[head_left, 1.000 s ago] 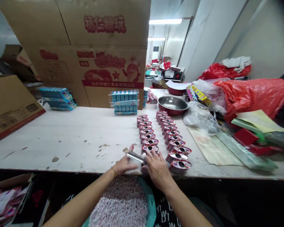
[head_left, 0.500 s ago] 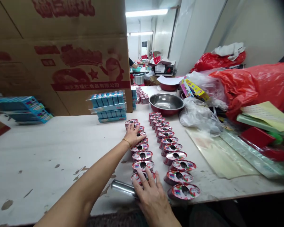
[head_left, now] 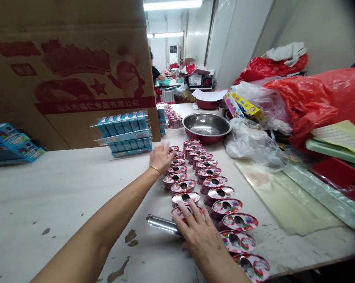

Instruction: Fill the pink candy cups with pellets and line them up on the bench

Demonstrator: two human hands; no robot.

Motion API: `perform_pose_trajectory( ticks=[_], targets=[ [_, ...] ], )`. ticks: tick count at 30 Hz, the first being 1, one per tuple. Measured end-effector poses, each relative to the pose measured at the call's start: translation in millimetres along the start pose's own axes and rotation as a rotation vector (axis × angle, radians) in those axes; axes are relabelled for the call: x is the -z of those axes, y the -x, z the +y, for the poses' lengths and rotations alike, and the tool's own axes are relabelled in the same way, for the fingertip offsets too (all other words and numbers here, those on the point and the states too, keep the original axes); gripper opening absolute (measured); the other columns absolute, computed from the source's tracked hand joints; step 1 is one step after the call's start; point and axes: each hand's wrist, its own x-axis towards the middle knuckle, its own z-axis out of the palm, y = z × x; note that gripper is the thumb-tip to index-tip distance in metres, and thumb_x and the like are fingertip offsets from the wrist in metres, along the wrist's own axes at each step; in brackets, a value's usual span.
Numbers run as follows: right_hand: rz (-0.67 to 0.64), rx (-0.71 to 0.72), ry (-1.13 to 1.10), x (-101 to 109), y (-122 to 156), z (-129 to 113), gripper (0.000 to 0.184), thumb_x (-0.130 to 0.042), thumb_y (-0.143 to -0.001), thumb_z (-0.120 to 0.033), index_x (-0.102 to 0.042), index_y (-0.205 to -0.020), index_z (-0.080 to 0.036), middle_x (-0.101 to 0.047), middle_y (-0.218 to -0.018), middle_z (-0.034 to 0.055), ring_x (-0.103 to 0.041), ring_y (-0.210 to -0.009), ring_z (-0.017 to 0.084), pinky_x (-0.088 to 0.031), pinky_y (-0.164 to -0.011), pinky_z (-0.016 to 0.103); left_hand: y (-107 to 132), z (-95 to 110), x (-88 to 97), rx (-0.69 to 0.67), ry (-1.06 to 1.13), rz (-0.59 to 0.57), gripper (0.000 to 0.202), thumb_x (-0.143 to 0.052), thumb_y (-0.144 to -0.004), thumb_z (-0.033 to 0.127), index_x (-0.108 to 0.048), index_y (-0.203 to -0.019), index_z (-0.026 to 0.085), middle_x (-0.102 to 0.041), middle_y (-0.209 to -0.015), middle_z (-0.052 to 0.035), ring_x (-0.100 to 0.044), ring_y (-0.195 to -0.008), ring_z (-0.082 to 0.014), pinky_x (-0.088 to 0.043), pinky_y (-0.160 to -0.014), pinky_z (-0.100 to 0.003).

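Two rows of small oval, red-and-white printed packs with a dark round hole on top stand on the table: a left row (head_left: 183,185) and a right row (head_left: 215,181). Along the left side of the left row's far end is my left hand (head_left: 162,157), its fingers stretched out against the packs. My right hand (head_left: 199,230) rests with spread fingers on the nearest pack (head_left: 185,212) of that row. A shiny metal cylinder (head_left: 163,225) lies beside it, one end hidden under that hand.
Behind stand a large cardboard carton (head_left: 85,78) and stacked blue boxes (head_left: 126,133). A steel bowl (head_left: 207,127) sits past the rows. Plastic bags (head_left: 251,143), red bags (head_left: 322,102) and papers crowd the right. A person (head_left: 156,72) is in the background.
The left row's far end has shifted right, closer to the right row. My left hand has moved from on top of the packs to their left side. The view has also shifted.
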Motion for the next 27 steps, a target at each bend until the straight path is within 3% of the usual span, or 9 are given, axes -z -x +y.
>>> perform_pose_trajectory(
  ticks=[2,4,8,11,14,17,23,25,27],
  targets=[
    [-0.045,0.037,-0.004,1,0,2,0.081,-0.073,-0.053,-0.054,-0.043,-0.124,-0.031,-0.038,-0.135,0.0033,-0.040,-0.117,0.035,-0.046,-0.081,0.049,-5,-17,7.7,0.225,0.162,0.050,0.051,-0.043,-0.081,0.043,-0.043,-0.125,0.016,-0.041,-0.133,-0.0160,-0.033,-0.124,-0.0333,-0.022,-0.101,-0.048],
    [-0.065,0.034,-0.005,0,1,3,0.086,-0.074,-0.049,-0.056,-0.042,-0.125,-0.031,-0.036,-0.137,0.0040,-0.038,-0.119,0.035,-0.049,-0.077,0.047,-12,-35,12.2,0.355,0.314,-0.017,0.043,-0.050,-0.078,0.032,-0.050,-0.117,0.012,-0.050,-0.124,-0.0174,-0.040,-0.119,-0.0315,-0.029,-0.098,-0.042],
    [-0.075,0.025,0.016,-3,2,1,0.084,-0.071,-0.056,-0.054,-0.038,-0.129,-0.031,-0.030,-0.140,0.0031,-0.035,-0.122,0.035,-0.052,-0.072,0.042,-33,-53,6.2,0.353,0.486,-0.086,0.035,-0.052,-0.076,0.023,-0.055,-0.110,0.015,-0.061,-0.110,-0.0101,-0.056,-0.099,-0.0212,-0.042,-0.082,-0.028],
    [-0.073,0.064,0.034,-1,2,2,0.087,-0.071,-0.056,-0.054,-0.036,-0.131,-0.029,-0.028,-0.140,0.0045,-0.035,-0.121,0.036,-0.053,-0.069,0.041,-51,-46,-9.0,0.378,0.620,-0.129,0.036,-0.050,-0.076,0.019,-0.054,-0.111,0.017,-0.065,-0.084,-0.0046,-0.060,-0.067,-0.0139,-0.046,-0.062,-0.024],
    [-0.059,0.103,0.049,0,3,4,0.084,-0.070,-0.059,-0.051,-0.035,-0.131,-0.027,-0.028,-0.140,0.0055,-0.038,-0.119,0.035,-0.053,-0.058,0.033,-66,-33,-26.1,0.397,0.727,-0.145,0.038,-0.048,-0.073,0.014,-0.054,-0.110,0.017,-0.061,-0.066,-0.0003,-0.054,-0.051,-0.0098,-0.042,-0.051,-0.020],
    [-0.026,0.088,0.078,2,3,5,0.071,-0.063,-0.068,-0.046,-0.036,-0.131,-0.028,-0.032,-0.139,0.0036,-0.043,-0.116,0.033,-0.049,-0.047,0.028,-74,-23,-38.3,0.413,0.783,-0.133,0.039,-0.046,-0.070,0.011,-0.055,-0.107,0.017,-0.056,-0.059,0.0016,-0.050,-0.048,-0.0092,-0.038,-0.047,-0.018],
    [0.048,0.140,0.096,11,2,11,0.057,-0.058,-0.072,-0.046,-0.044,-0.125,-0.029,-0.041,-0.133,0.0021,-0.050,-0.109,0.027,-0.049,-0.050,0.028,-82,-11,-46.5,0.427,0.796,-0.138,0.030,-0.051,-0.066,0.010,-0.063,-0.093,0.016,-0.057,-0.056,0.0009,-0.053,-0.051,-0.0115,-0.039,-0.049,-0.020],
    [0.054,0.148,0.102,13,0,14,0.057,-0.058,-0.072,-0.045,-0.044,-0.124,-0.030,-0.041,-0.134,0.0019,-0.050,-0.110,0.027,-0.049,-0.053,0.029,-82,-8,-44.5,0.428,0.807,-0.137,0.027,-0.053,-0.068,0.014,-0.064,-0.094,0.015,-0.064,-0.070,-0.0031,-0.059,-0.066,-0.0149,-0.044,-0.057,-0.022],
    [0.042,0.147,0.108,13,0,17,0.060,-0.059,-0.072,-0.048,-0.042,-0.126,-0.029,-0.038,-0.135,0.0016,-0.048,-0.112,0.027,-0.049,-0.055,0.030,-76,-9,-38.5,0.432,0.828,-0.122,0.032,-0.052,-0.074,0.023,-0.060,-0.104,0.017,-0.065,-0.097,-0.0073,-0.060,-0.088,-0.0182,-0.046,-0.072,-0.024]
  ],
)
